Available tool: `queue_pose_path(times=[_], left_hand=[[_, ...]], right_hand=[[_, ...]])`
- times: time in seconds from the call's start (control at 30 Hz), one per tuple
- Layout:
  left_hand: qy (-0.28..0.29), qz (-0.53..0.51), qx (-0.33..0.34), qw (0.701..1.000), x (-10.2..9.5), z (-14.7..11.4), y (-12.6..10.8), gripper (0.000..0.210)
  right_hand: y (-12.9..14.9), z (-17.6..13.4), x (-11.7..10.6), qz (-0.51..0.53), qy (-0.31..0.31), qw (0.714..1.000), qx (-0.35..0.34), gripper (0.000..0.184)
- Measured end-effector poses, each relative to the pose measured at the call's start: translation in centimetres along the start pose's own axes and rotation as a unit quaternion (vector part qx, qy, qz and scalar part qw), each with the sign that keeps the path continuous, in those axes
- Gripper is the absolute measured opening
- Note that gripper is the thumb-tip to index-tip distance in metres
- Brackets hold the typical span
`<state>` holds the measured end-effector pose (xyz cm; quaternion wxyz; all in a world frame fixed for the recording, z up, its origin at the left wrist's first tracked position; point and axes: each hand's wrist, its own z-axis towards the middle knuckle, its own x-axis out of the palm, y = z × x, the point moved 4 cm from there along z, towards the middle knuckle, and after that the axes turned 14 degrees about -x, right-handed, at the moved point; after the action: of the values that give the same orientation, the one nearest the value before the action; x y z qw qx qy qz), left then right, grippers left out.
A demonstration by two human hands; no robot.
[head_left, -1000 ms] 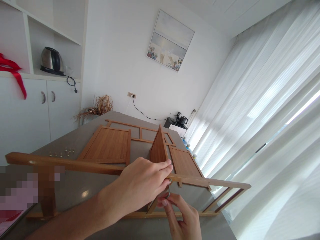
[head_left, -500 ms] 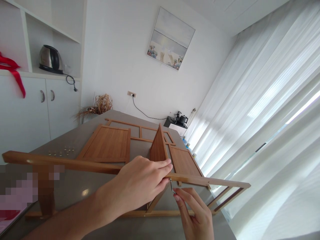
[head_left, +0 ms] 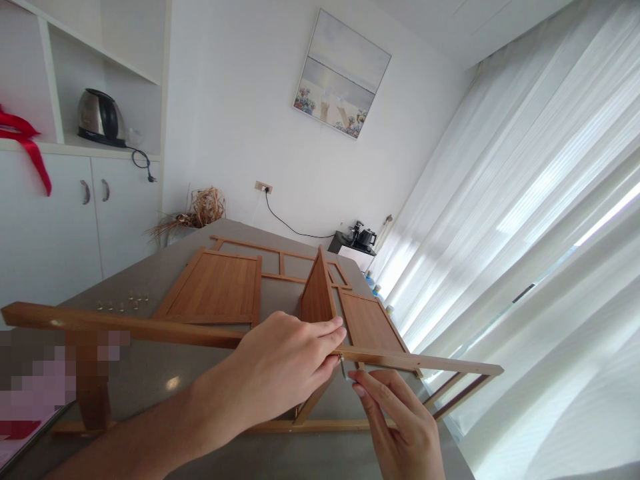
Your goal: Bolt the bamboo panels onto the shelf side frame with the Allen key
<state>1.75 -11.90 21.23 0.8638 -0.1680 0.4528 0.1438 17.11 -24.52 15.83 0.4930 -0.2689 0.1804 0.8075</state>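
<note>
A wooden frame (head_left: 150,329) stands on edge along the near side of the table, its long top rail crossing the view. My left hand (head_left: 285,363) is closed over that rail, thumb below and fingers on top, where an upright wooden panel (head_left: 319,293) meets it. Just right of the thumb, a small L-shaped hex key (head_left: 343,368) has its upper end at the rail's near face. My right hand (head_left: 400,417) pinches the key's lower end between thumb and forefinger. The fastener at the key's tip is too small to make out.
Two wooden panels, a left one (head_left: 213,285) and a right one (head_left: 373,325), lie on the grey table (head_left: 165,373). Behind them lies an open wooden frame (head_left: 250,247). Several small metal fittings (head_left: 121,307) stand at the left. White curtains (head_left: 540,267) hang at the right.
My right hand has moved slightly right and swung the hex key's lower end that way. My left hand stays in place on the rail.
</note>
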Motion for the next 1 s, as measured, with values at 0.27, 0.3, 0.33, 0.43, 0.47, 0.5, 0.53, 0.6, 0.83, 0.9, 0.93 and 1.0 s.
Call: queue_pose_path(times=[0.27,0.3,0.33,0.43,0.47,0.5,0.53,0.6,0.83,0.9,0.93,1.0], left_hand=[[0.003,0.004,0.002,1.000,0.0,0.0,0.0,0.035],[0.002,0.004,0.002,1.000,0.1,0.0,0.0,0.035],[0.002,0.004,0.000,1.000,0.1,0.0,0.0,0.035],[0.004,0.002,-0.002,1.000,0.1,0.0,0.1,0.035],[0.005,0.002,0.000,1.000,0.1,0.0,0.0,0.035],[0.006,0.002,-0.001,1.000,0.0,0.0,0.0,0.035],[0.008,0.002,-0.001,1.000,0.0,0.0,0.0,0.034],[0.010,0.003,-0.002,1.000,-0.1,0.0,-0.1,0.034],[0.011,0.004,0.001,1.000,0.0,0.1,0.0,0.035],[0.011,0.003,0.001,1.000,0.0,0.0,0.0,0.035],[0.011,0.003,0.000,1.000,0.0,0.0,-0.1,0.035],[0.010,0.003,0.000,1.000,-0.1,0.0,-0.1,0.035]], right_hand=[[0.1,1.0,-1.1,-0.014,0.048,0.999,-0.005,0.026],[0.1,1.3,-1.3,-0.024,0.050,0.998,-0.017,0.026],[0.2,1.5,-1.5,-0.037,0.051,0.998,-0.029,0.025],[0.5,1.9,-2.1,-0.085,0.063,0.992,-0.064,0.027],[0.6,2.0,-2.3,-0.098,0.069,0.990,-0.074,0.029],[0.8,2.0,-2.4,-0.109,0.074,0.988,-0.080,0.030],[0.8,2.0,-2.5,-0.116,0.078,0.987,-0.085,0.031],[0.9,1.9,-2.6,-0.118,0.089,0.985,-0.088,0.031],[0.7,2.5,-2.8,-0.128,0.080,0.984,-0.099,0.030],[0.9,2.6,-2.9,-0.139,0.084,0.980,-0.112,0.032],[1.0,2.6,-3.0,-0.147,0.092,0.978,-0.117,0.034],[1.2,2.5,-3.0,-0.163,0.115,0.973,-0.114,0.037]])
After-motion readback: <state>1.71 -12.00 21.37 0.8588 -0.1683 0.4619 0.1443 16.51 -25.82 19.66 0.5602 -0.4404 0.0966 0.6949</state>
